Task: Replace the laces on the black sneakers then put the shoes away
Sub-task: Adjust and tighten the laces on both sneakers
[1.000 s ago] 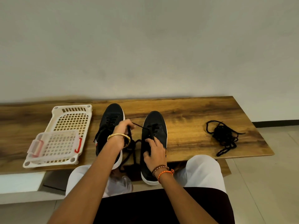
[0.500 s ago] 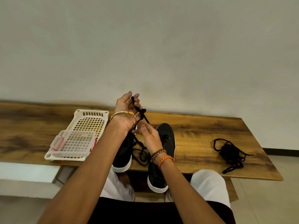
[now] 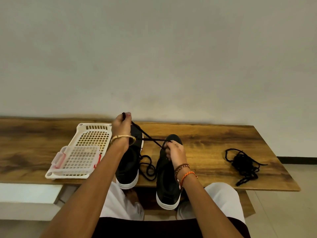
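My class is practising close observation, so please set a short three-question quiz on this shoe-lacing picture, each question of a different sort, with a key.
1. True or false: the left hand pinches a black lace raised above the sneakers.
2. Where does the loose pile of laces lie? A) in the white basket B) on the wooden bench, right of the sneakers C) on the floor
3. Fill in: the right hand rests on the ______ sneaker, holding the lace at its eyelets.

Key: 1 true; 2 B; 3 right
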